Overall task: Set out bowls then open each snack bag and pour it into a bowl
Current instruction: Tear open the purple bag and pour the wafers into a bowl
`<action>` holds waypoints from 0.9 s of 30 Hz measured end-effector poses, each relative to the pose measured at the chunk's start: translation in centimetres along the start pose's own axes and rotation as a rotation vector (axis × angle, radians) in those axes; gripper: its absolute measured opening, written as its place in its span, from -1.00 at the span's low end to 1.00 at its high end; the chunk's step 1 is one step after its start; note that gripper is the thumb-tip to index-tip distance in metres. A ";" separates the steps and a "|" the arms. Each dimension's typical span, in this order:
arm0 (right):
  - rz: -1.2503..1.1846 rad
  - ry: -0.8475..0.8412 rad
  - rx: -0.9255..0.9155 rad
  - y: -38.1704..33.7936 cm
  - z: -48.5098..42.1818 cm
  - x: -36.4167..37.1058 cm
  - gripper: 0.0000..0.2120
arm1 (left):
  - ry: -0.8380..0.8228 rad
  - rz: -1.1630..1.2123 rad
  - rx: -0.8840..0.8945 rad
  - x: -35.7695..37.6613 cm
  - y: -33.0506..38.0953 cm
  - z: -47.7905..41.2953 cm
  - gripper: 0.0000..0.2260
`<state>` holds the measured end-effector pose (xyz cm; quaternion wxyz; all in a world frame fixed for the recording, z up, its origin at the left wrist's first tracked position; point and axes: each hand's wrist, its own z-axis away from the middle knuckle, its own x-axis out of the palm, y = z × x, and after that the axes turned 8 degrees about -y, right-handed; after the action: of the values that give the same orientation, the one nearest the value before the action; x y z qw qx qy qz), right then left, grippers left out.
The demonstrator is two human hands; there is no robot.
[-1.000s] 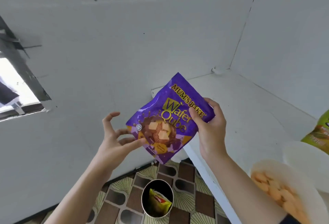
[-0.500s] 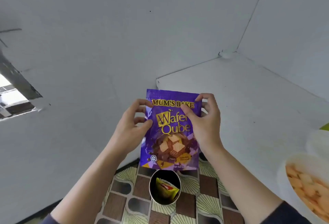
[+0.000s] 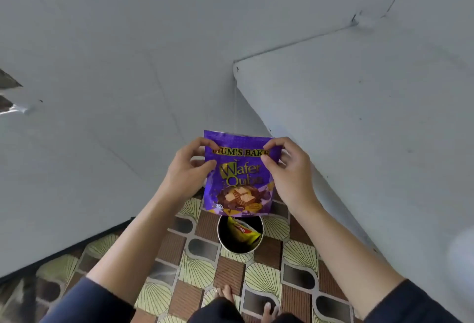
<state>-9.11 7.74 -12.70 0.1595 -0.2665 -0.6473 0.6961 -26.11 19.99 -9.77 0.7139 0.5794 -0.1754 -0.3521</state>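
A purple wafer snack bag hangs upright in front of me, its top edge sealed. My left hand pinches the bag's top left corner between thumb and fingers. My right hand pinches the top right corner the same way. The bag is held in the air beside the white table, directly above a round bin on the floor. No bowl is sharp in view; a blurred white shape shows at the right edge.
The round black bin with a metal rim stands on the patterned tile floor and holds a yellow empty snack bag. White walls rise behind. The table's edge runs diagonally on the right. My feet show at the bottom.
Both hands have slid up to the bag's top corners. The bag has come lower, over the bin. My view has tilted down and left, so the bowl of snacks has left the frame.
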 end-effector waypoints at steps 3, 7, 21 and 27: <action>0.049 -0.011 0.015 5.2 -0.9 0.7 -0.83 | 0.038 0.037 -0.060 0.9 -4.8 -2.4 -0.83; 0.082 -0.037 0.033 13.8 -1.7 2.2 -0.78 | 0.062 0.058 -0.135 2.2 -13.2 -5.9 -0.84; 0.164 -0.018 0.284 41.9 0.9 5.0 -0.75 | -0.028 0.016 -0.379 8.9 -38.6 -12.9 -0.86; 0.301 -0.118 0.307 46.0 1.8 4.7 -0.81 | -0.144 -0.140 -0.519 9.3 -43.0 -14.0 -0.85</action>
<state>-8.27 3.83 -58.84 0.0541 -0.2918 -0.4949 0.8167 -23.31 19.82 -55.86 0.7979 0.3613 -0.0890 -0.4741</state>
